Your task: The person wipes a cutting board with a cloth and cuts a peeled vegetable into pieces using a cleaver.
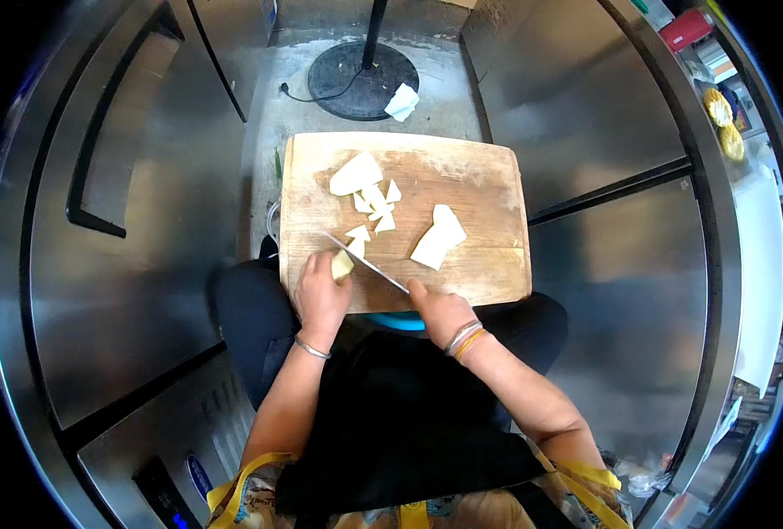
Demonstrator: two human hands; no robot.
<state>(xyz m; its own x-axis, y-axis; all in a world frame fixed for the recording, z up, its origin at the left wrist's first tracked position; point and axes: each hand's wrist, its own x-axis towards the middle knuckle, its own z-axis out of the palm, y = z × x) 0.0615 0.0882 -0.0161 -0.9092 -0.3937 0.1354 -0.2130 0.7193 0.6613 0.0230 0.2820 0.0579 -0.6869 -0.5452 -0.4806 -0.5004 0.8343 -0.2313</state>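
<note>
A wooden cutting board (480, 176) rests across my knees. At its near left, my left hand (321, 286) grips a pale yellow chunk (343, 265), perhaps potato or a similar root. My right hand (442, 310) is closed round the handle of a knife (367, 263), whose blade slants up and left beside that chunk. Small cut wedges (383, 212) lie just beyond the blade, some in a loose pile. A larger pale piece (356, 174) sits at the back left of the board. More large pieces (440, 238) lie right of the middle. The knife handle is hidden in my fist.
Steel cabinet doors stand close on the left (145, 238) and right (621, 291). Ahead on the floor is a round black stand base (339, 84) with a cable and a crumpled white paper (402, 102). Part of a blue object (398, 321) shows below the board.
</note>
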